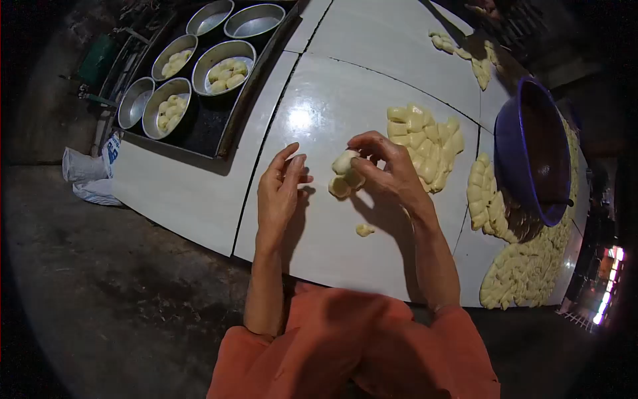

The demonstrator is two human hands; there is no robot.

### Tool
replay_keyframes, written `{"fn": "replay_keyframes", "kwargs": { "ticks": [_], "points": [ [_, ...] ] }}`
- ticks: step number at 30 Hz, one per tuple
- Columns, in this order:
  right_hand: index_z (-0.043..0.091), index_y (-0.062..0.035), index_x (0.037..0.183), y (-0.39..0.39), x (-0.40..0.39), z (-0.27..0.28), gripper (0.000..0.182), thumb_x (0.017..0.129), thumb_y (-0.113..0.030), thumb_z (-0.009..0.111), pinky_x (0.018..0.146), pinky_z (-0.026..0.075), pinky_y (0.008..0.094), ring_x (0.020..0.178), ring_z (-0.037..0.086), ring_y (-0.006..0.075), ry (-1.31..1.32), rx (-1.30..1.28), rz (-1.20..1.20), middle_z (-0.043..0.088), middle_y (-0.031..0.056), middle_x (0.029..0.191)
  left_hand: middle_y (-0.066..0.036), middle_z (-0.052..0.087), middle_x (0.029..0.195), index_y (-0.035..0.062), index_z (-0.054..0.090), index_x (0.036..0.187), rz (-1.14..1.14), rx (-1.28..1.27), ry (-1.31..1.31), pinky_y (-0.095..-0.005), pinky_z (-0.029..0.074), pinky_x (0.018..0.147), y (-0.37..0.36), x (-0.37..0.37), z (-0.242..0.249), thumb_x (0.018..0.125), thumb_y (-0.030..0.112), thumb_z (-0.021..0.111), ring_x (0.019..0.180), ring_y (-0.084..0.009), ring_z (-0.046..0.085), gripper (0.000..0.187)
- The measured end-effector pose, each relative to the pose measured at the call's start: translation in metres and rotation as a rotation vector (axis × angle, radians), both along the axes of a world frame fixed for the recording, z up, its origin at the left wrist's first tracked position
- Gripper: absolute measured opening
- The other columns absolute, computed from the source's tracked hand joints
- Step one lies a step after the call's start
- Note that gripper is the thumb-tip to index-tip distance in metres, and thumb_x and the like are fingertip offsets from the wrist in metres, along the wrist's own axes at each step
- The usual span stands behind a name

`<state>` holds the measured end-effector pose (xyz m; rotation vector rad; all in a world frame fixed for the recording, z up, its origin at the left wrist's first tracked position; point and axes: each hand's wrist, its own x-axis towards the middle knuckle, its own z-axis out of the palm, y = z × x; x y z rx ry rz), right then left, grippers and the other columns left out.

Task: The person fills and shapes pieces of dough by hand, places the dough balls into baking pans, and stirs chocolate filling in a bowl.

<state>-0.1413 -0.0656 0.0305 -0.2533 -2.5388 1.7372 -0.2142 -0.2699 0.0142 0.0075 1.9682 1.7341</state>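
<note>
My right hand [389, 166] pinches a pale, smooth dough ball [345, 162] between thumb and fingers, over the white tabletop. Just under that ball sit other dough pieces [339, 187], partly covered by it and by my fingers. To the left, my left hand [279, 189] is raised with its fingers apart and nothing in it. A small dough scrap [364, 229] lies nearer to me. Beyond my right hand spreads a slab of dough cut into portions [428, 146].
At the upper left, a dark baking tray [226, 133] bears several round metal tins [222, 66], some with dough balls inside. A purple basin [525, 159] stands on the right, with more portioned dough [525, 269] around it. Seams [266, 146] run between the white table tiles.
</note>
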Motion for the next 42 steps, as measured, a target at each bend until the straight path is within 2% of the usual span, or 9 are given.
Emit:
{"fn": "replay_keyframes", "kwargs": {
  "ticks": [4, 7, 14, 23, 28, 31, 36, 40, 42],
  "points": [
    [0.062, -0.0037, 0.119, -0.004, -0.025, -0.038, 0.03, 0.096, -0.022, 0.056, 0.083, 0.052, 0.0339, 0.092, 0.066, 0.0212, 0.055, 0.484, 0.362, 0.065, 0.0104, 0.112, -0.011, 0.069, 0.106, 0.0031, 0.061, 0.13, -0.152, -0.105, 0.05, -0.0275, 0.052, 0.072, -0.002, -0.013, -0.018, 0.096, 0.028, 0.062, 0.091, -0.0157, 0.067, 0.042],
    [0.061, -0.004, 0.123, -0.013, -0.009, -0.009, 0.031, 0.097, -0.019, 0.056, 0.087, 0.052, 0.0354, 0.099, 0.066, 0.0278, 0.014, 0.353, 0.011, 0.061, 0.0136, 0.122, -0.02, 0.067, 0.118, 0.0004, 0.062, 0.129, -0.334, -0.19, 0.152, -0.0361, 0.051, 0.091, 0.004, -0.016, -0.021, 0.092, 0.03, 0.065, 0.104, -0.0248, 0.065, 0.047],
    [0.063, 0.0048, 0.115, -0.029, 0.037, -0.045, 0.032, 0.096, -0.016, 0.049, 0.089, 0.048, 0.0463, 0.098, 0.062, 0.0427, -0.103, 0.17, -0.154, 0.064, 0.0256, 0.103, -0.02, 0.07, 0.108, -0.0021, 0.067, 0.119, -0.595, -0.32, 0.244, -0.0353, 0.053, 0.085, 0.031, -0.017, -0.01, 0.087, 0.024, 0.065, 0.096, -0.028, 0.069, 0.041],
    [0.066, -0.0059, 0.11, 0.005, 0.164, -0.025, 0.035, 0.081, -0.022, 0.077, 0.076, 0.053, 0.0387, 0.091, 0.067, 0.0306, -0.16, 0.354, -0.922, 0.065, 0.0143, 0.103, -0.016, 0.062, 0.125, 0.0044, 0.055, 0.137, -0.432, -0.44, 0.606, -0.0356, 0.055, 0.076, 0.015, -0.009, -0.004, 0.088, 0.019, 0.073, 0.091, -0.0238, 0.066, 0.053],
    [0.064, -0.0079, 0.108, 0.016, 0.179, -0.062, 0.036, 0.079, -0.023, 0.078, 0.088, 0.043, 0.0451, 0.105, 0.056, 0.0318, -0.057, 0.79, -0.664, 0.06, 0.0128, 0.115, -0.016, 0.062, 0.121, 0.003, 0.062, 0.124, -0.583, -0.239, 0.783, -0.0375, 0.054, 0.081, 0.069, 0.035, 0.009, 0.085, 0.016, 0.074, 0.095, -0.0305, 0.064, 0.043],
    [0.061, -0.0077, 0.098, 0.02, 0.182, -0.07, 0.022, 0.081, -0.016, 0.073, 0.084, 0.045, 0.0445, 0.097, 0.059, 0.0354, 0.121, 0.476, -0.638, 0.063, 0.0092, 0.106, -0.016, 0.059, 0.125, 0.0065, 0.061, 0.126, -0.85, -0.085, 0.945, -0.0435, 0.048, 0.091, 0.103, 0.068, -0.007, 0.08, 0.015, 0.076, 0.113, -0.0357, 0.057, 0.05],
    [0.049, -0.0064, 0.122, 0.022, 0.2, -0.052, 0.038, 0.086, 0.002, 0.057, 0.072, 0.046, 0.023, 0.083, 0.055, 0.0078, 0.163, -0.689, -0.853, 0.058, 0.0018, 0.09, -0.013, 0.047, 0.141, 0.012, 0.049, 0.14, -1.098, -0.093, 1.028, -0.0463, 0.037, 0.1, 0.131, 0.09, -0.02, 0.074, 0.017, 0.08, 0.132, -0.0335, 0.042, 0.073],
    [0.051, -0.006, 0.124, 0.037, 0.192, -0.034, 0.037, 0.091, -0.013, 0.066, 0.068, 0.05, 0.0274, 0.083, 0.06, 0.0102, -0.065, -0.492, -0.757, 0.061, 0.0065, 0.096, -0.013, 0.045, 0.143, 0.0127, 0.045, 0.143, -1.164, -0.132, 0.958, -0.0482, 0.033, 0.103, 0.132, 0.083, -0.023, 0.07, 0.017, 0.082, 0.135, -0.0339, 0.038, 0.082],
    [0.057, -0.0033, 0.112, 0.035, 0.192, -0.039, 0.03, 0.089, -0.018, 0.071, 0.069, 0.051, 0.0294, 0.08, 0.062, 0.0109, -0.188, 0.12, -0.682, 0.064, 0.0088, 0.091, -0.013, 0.044, 0.144, 0.0132, 0.045, 0.144, -1.196, -0.178, 1.026, -0.0496, 0.032, 0.104, 0.134, 0.082, -0.019, 0.07, 0.017, 0.082, 0.136, -0.0336, 0.037, 0.083]
  ]
}}
